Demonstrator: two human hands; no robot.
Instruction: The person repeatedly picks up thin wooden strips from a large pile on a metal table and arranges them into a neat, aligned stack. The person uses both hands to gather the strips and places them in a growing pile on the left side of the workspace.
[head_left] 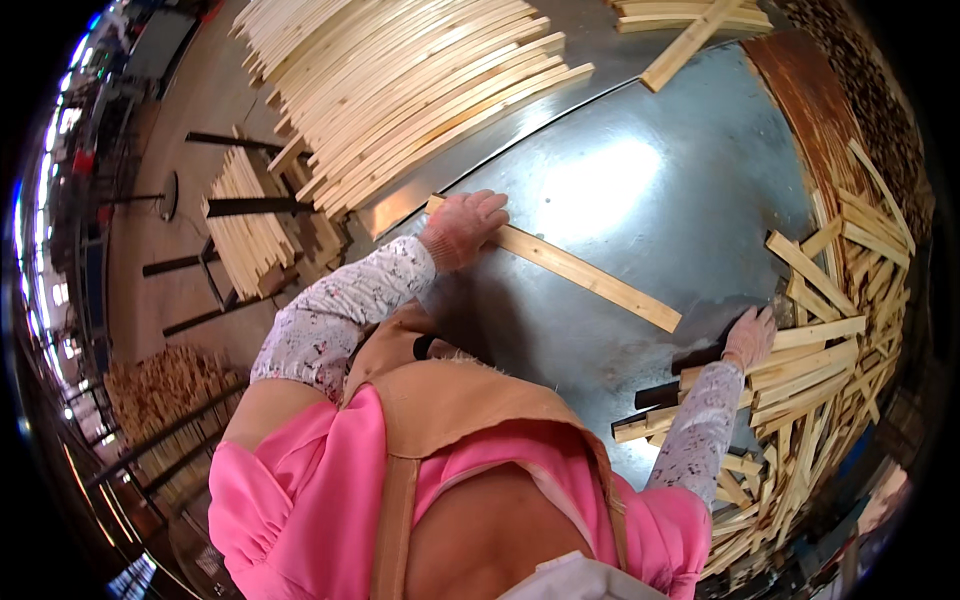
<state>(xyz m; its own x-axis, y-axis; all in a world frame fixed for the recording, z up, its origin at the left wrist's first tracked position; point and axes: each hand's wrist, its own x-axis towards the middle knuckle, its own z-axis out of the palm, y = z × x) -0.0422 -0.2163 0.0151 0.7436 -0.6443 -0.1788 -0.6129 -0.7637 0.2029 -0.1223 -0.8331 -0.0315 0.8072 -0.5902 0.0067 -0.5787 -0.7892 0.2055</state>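
Fingers (492,204) of the left hand (464,230), seen in the head view, are extended, close together, and laid across the slat (590,277). The thumb is hidden; whether the grip is closed cannot be told. The slat lies flat and diagonally on the metal tabletop (720,165): one end is under the hand near the far-left corner, the other points toward the right edge. The right hand (750,338) is at the right edge, fingers slightly spread and partly bent, beside the loose pile (810,385); whether it holds a piece cannot be told. Beyond the far edge lies a stack (410,95) of parallel slats. A single strip (690,45) crosses the far edge near the far-right corner.
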